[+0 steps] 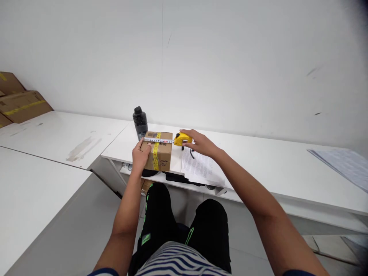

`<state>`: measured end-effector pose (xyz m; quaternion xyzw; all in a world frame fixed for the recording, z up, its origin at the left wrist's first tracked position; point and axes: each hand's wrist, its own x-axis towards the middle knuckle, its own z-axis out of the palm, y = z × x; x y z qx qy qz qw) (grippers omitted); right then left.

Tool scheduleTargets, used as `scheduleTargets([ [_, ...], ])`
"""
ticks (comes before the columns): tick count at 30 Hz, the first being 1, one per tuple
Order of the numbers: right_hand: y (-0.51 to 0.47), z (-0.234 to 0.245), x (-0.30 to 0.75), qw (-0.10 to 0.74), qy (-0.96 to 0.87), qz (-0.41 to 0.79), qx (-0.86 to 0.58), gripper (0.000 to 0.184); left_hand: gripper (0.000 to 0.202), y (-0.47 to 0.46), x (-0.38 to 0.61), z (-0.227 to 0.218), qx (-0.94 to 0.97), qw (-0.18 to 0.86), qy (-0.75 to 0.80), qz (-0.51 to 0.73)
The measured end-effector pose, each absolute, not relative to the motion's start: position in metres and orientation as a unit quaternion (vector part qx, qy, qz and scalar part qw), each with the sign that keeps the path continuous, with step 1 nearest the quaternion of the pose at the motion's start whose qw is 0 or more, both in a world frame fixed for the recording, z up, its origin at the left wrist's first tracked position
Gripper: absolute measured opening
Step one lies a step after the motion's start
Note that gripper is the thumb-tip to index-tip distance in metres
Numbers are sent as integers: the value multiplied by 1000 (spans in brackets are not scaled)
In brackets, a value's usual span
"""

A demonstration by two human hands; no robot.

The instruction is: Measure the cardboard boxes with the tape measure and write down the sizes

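Note:
A small cardboard box (pixel 163 155) with yellow tape sits at the front edge of the white desk. Across its top lies the pulled-out blade (pixel 157 140) of a tape measure, its numbers facing up. My left hand (pixel 140 156) grips the box's left side, thumb on top, with fingertips at the end of the blade. Just past the box's right side, my right hand (pixel 201 142) is closed on the yellow tape measure (pixel 183 139). Part of its case is covered by my fingers.
Behind the box stands a dark bottle (pixel 140 122). Printed sheets (pixel 198 166) lie under my right forearm, and more papers (pixel 339 163) are at the far right. Larger cartons (pixel 24 105) are stacked at the left. A shelf (pixel 158 177) runs below the desktop.

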<state>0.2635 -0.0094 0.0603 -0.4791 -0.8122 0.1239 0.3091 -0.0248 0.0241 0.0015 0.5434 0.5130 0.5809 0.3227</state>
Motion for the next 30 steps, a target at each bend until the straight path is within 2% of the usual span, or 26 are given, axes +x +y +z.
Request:
scheduleTargets([
  [4,3,66,223,333,-823,92,-450,66,63,21,-22,4,550,319,522,568],
  [11,38,77,139,288,-856,103,-417,63,54,15,-17,7,579,333,496,555],
  [15,44,77,123,283,-856,105,-419,64,63,14,-18,5,556,374,481,566],
  [18,38,76,132,291,-843,89,-444,63,79,14,-16,5,527,383,493,576],
  [20,27,73,149,304,-832,75,-457,62,81,13,-13,5,512,377,503,585],
  [23,1,59,189,371,-789,84,-482,62,69,2,-5,1,510,286,520,622],
  [26,-35,29,233,493,-673,145,-532,64,68,-27,13,-13,543,166,512,645],
  [28,-61,2,253,570,-571,212,-552,67,71,-54,34,-29,609,174,463,620],
  [30,-88,-25,260,639,-479,285,-531,70,71,-78,63,-47,672,254,405,566],
])
